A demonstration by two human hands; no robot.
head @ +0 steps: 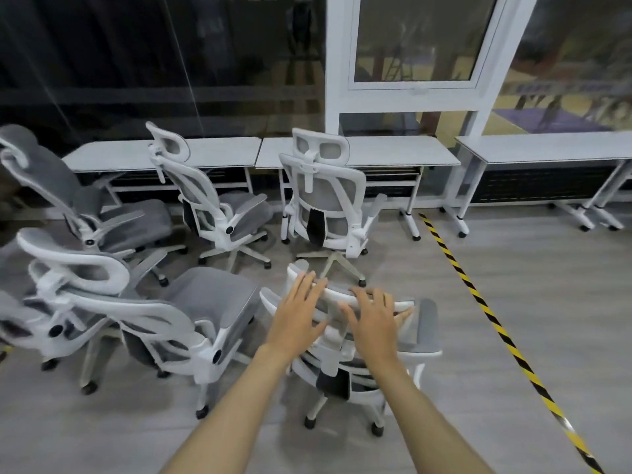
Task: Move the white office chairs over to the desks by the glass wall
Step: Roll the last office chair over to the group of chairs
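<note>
A white office chair with grey mesh stands right below me, its back towards me. My left hand lies flat on the left of its white headrest, fingers straight. My right hand rests on the right of the headrest with spread, straight fingers. Ahead, two white chairs stand at the white desks along the glass wall. Another chair stands close on my left.
More white chairs crowd the left side. A third desk stands at the far right by the white window frame. A yellow-and-black tape line runs diagonally over the grey floor; open floor lies to its right.
</note>
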